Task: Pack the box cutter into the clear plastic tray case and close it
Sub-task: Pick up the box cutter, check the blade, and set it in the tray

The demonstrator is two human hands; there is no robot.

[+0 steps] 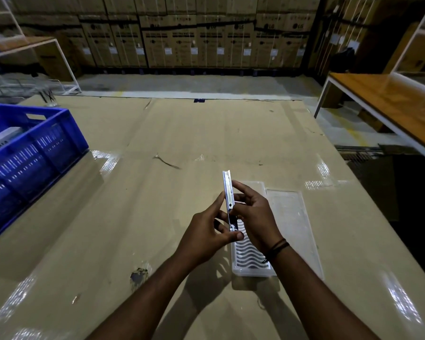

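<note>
I hold a slim metallic box cutter [228, 190] upright above the table, its tip pointing away from me. My left hand [206, 231] pinches its lower end and side. My right hand [253, 217] grips its middle from the right, forefinger against the blade housing. Under my hands the clear plastic tray case [292, 231] lies open on the cardboard-covered table; its base with a wavy black-and-white insert [248, 253] is on the left, the flat lid spread out on the right. My hands hide part of the base.
A blue plastic crate [35, 148] with a white box inside stands at the table's left edge. A thin wire scrap [166, 161] lies mid-table. A wooden bench [390, 101] stands to the right across a gap, and stacked cartons line the back wall.
</note>
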